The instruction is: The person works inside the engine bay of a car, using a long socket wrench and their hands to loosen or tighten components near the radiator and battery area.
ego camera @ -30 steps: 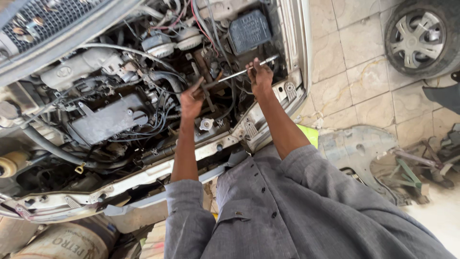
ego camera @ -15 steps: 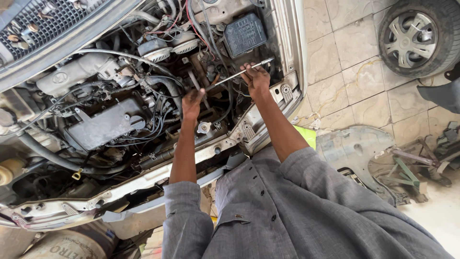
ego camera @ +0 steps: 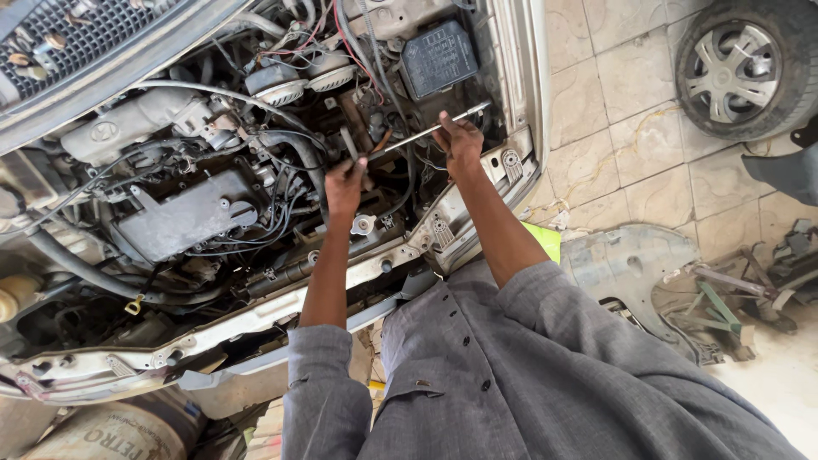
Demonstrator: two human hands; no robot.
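Left hand (ego camera: pixel 343 183): fingers closed round the lower end of the rod (ego camera: pixel 426 134), deep in the engine bay (ego camera: pixel 213 196).
Right hand (ego camera: pixel 460 143): fingers wrapped on the rod near its upper end.
Rod: thin, metal, slanting toward 2 o'clock, under the black fuse box (ego camera: pixel 439 58).
Wheel (ego camera: pixel 750 64): on the tiled floor (ego camera: pixel 630 170), at 2 o'clock, well apart.

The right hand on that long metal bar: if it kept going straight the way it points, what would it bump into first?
Probably the black fuse box. The right hand grips the metal bar and points deeper into the engine bay, with the box just beyond it. Depth is unclear, so it might pass above it.
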